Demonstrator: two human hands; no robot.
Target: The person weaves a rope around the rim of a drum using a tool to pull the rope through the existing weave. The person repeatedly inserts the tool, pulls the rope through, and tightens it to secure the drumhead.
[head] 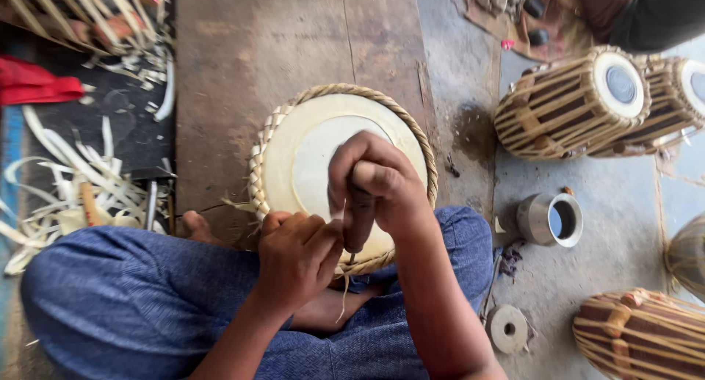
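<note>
Drum head (308, 141) is lying at frame centre, braced against your knees. Right hand (378, 182) fingers are clamping the wooden-handled awl (358, 222) upright; left hand (297, 259) fingers are pinching the braided rim (258, 171), steadying it.

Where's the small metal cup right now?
In the head view, the metal cup stands on the grey floor right of the person's knee, below the two finished drums.

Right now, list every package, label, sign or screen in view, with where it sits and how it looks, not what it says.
None in view: no package, label, sign or screen shows.
Around the hands are only unmarked things: a round cream drum head with a braided rim, laced drums at right, a small metal cup.
</note>
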